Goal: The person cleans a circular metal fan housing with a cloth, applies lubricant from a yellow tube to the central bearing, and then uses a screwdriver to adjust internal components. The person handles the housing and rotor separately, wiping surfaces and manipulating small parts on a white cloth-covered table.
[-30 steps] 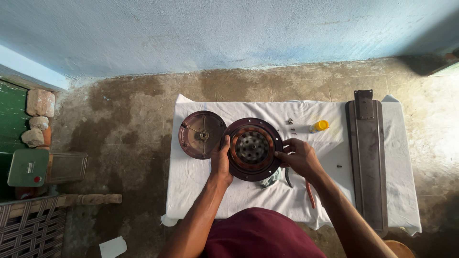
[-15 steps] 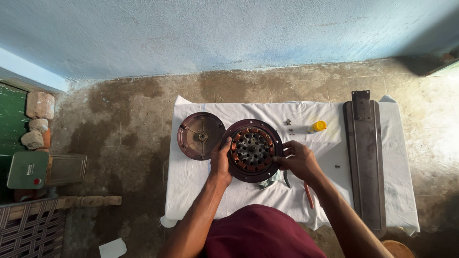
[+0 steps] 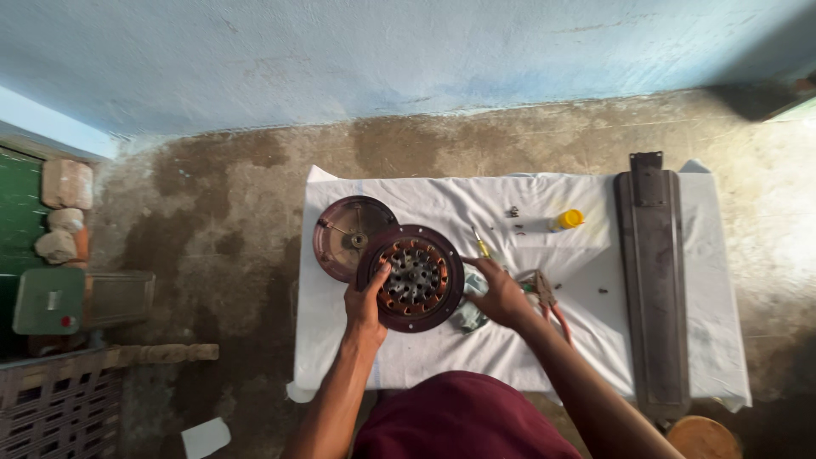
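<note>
A round dark-brown motor housing with copper windings showing inside lies on a white cloth spread on the floor. My left hand grips its left rim. My right hand rests at its right edge, fingers curled against the rim. A matching round brown cover sits just behind and left of the housing, partly under it. A small screwdriver with a yellow handle lies beside my right hand.
Pliers with red handles lie right of my right hand. A yellow-capped small bottle and loose screws are farther back. Long dark fan blades lie along the cloth's right side. Bricks and a green box stand at left.
The housing has shifted left, now overlapping the brown cover. My right hand has slid from the top of the rim to its right edge.
</note>
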